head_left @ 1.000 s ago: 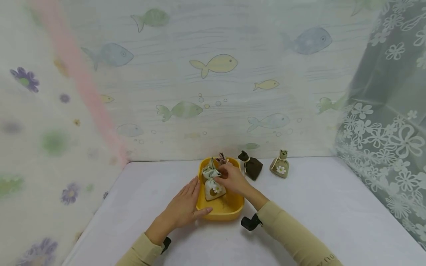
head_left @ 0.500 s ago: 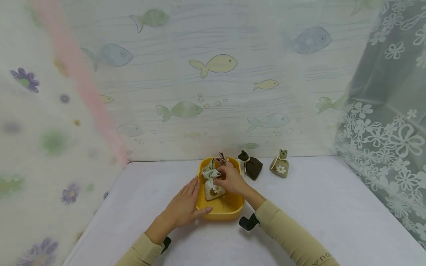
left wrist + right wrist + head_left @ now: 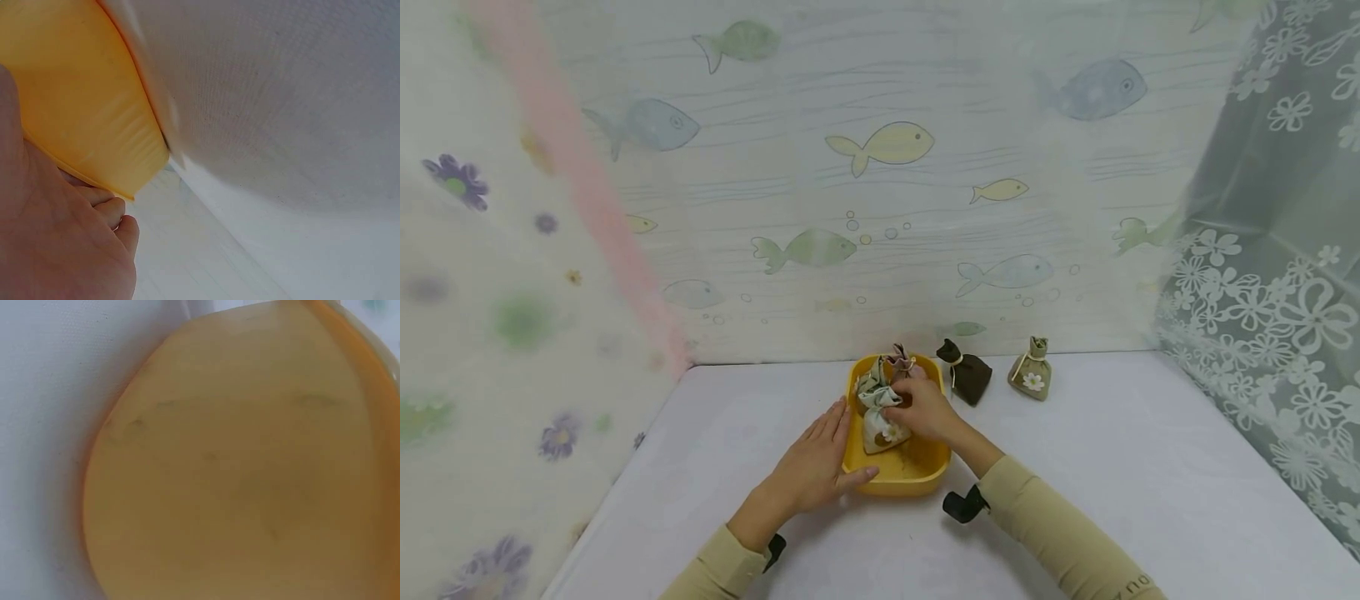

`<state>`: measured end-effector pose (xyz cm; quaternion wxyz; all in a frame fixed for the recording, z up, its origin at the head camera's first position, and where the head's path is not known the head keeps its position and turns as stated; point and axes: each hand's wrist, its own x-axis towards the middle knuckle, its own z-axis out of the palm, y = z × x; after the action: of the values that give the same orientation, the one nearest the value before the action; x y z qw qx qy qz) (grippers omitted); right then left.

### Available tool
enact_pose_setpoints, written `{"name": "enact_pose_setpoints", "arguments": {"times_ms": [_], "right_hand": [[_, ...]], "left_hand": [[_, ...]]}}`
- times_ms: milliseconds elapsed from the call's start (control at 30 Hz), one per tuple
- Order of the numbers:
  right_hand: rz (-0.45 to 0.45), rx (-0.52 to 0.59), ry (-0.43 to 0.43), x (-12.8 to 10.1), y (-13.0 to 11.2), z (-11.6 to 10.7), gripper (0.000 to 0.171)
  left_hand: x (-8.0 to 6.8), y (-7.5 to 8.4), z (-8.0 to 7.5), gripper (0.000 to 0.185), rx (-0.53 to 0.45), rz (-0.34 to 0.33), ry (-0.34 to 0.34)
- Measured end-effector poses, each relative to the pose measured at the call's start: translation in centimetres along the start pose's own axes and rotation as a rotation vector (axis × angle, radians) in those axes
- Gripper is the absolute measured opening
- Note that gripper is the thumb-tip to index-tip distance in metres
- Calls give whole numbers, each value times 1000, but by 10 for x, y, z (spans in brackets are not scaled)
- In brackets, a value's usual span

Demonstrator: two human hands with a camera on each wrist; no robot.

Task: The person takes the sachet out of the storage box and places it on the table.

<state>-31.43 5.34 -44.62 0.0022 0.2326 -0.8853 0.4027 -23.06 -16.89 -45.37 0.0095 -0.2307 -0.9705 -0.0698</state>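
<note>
In the head view, a yellow plastic tub [image 3: 898, 487] holds several small drawstring pouches. My right hand [image 3: 931, 410] reaches over its right side and pinches a pale pouch with a white flower [image 3: 880, 432] near its gathered neck. Behind that pouch are a green patterned pouch [image 3: 872, 382] and a mauve pouch [image 3: 899, 358], both partly covered. Against the tub's left rim lies my left hand [image 3: 811, 467], fingers straight and thumb over the near edge. The left wrist view shows this hand [image 3: 62, 231] at the rim; the right wrist view shows only the tub's outer wall [image 3: 231, 475].
A dark brown pouch [image 3: 972, 379] lies just right of the tub, and an olive pouch with a white flower [image 3: 1032, 375] sits farther right. A white cloth covers the table [image 3: 1112, 467]. A fish-printed curtain [image 3: 880, 275] hangs along the back edge.
The pale pouch has shifted very slightly down and right under my right hand's fingers. My left hand and the tub keep their places.
</note>
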Motion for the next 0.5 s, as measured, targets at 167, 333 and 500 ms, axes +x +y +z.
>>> {"name": "enact_pose_setpoints", "arguments": {"times_ms": [167, 333, 500], "right_hand": [[-71, -15, 6, 0, 2, -1, 15], [-114, -2, 21, -3, 2, -2, 8], [-93, 45, 53, -9, 0, -5, 16]], "left_hand": [[0, 0, 0, 109, -10, -2, 3], [-1, -1, 1, 109, 0, 1, 9], [0, -2, 3, 109, 9, 10, 13]]}}
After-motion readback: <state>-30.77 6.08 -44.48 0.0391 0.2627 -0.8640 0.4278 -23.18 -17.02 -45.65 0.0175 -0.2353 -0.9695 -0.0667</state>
